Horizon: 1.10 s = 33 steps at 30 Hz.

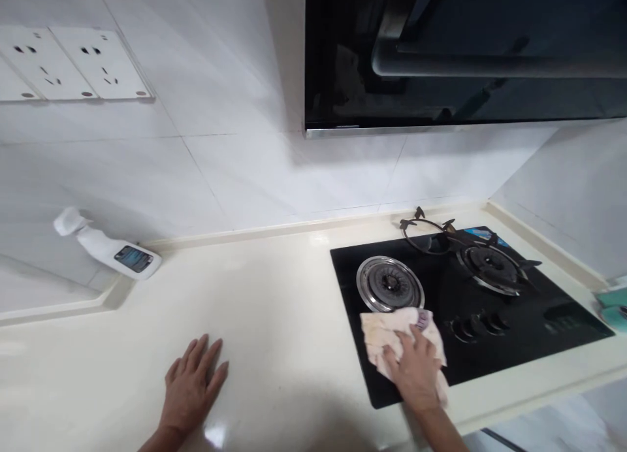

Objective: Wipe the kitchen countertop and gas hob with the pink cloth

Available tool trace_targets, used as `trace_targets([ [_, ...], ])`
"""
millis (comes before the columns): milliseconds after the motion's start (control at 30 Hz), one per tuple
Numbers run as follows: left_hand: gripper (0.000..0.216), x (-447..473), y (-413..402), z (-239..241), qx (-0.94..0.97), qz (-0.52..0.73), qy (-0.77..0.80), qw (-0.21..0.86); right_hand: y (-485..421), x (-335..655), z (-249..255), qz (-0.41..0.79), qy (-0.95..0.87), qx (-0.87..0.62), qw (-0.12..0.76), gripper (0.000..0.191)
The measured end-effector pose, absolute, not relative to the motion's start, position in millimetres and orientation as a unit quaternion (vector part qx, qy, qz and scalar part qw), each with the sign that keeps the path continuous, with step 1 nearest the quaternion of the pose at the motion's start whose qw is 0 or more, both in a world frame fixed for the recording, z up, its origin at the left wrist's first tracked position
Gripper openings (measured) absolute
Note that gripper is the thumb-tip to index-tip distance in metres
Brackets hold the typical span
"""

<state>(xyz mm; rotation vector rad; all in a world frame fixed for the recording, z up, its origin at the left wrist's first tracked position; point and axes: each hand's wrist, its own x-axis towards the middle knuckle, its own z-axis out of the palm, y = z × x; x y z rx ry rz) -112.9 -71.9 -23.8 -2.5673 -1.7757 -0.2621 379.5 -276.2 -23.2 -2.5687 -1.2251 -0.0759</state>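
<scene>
My right hand [415, 367] presses a pale pink cloth [386, 328] onto the front left part of the black glass gas hob [482, 364], with its fingers bent over the fabric. Just behind the cloth lies the left burner [390, 283], its round metal ring bare of a pan support. Palm down on the cream countertop [274, 347], my left hand [190, 388] rests with fingers apart and holds nothing.
A white spray bottle [115, 246] leans at the back left corner. One pan support [425, 235] sits at the hob's rear edge; the right burner [492, 266] has its own. A dark range hood [465, 60] overhangs the hob. Green items [614, 308] stand far right.
</scene>
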Motion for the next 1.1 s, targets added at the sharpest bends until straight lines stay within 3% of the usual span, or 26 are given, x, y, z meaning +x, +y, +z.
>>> trace_targets([
  [67,0.055,-112.1,-72.4,-22.8,-0.818,-0.083,-0.569,0.005,-241.5,341.1,-15.7,0.008,-0.478,-0.866,0.143,0.041],
  [233,0.053,-111.4,-74.5,-22.0,-0.818,-0.091,-0.567,0.017,-134.4,293.4,13.6,0.13,-0.616,-0.771,0.095,0.051],
  [367,0.054,-111.2,-75.1,-20.6,-0.821,-0.092,-0.564,0.021,-59.2,302.4,28.7,0.147,-0.638,-0.75,0.09,0.063],
  [500,0.056,-109.8,-75.0,-18.1,-0.82,-0.086,-0.565,0.02,-41.7,305.5,34.8,0.141,-0.634,-0.755,0.09,0.065],
  [700,0.056,-109.6,-74.1,-18.3,-0.818,-0.087,-0.568,0.014,-151.8,277.2,29.8,0.138,-0.62,-0.768,0.083,0.057],
  [900,0.06,-109.8,-70.4,-14.2,-0.818,-0.07,-0.571,-0.005,-314.5,268.3,-25.3,0.158,-0.666,-0.72,0.113,0.061],
  [1100,0.064,-107.9,-65.8,-8.8,-0.812,-0.034,-0.582,-0.024,-412.3,337.5,-57.8,0.001,-0.61,-0.761,0.218,0.041],
])
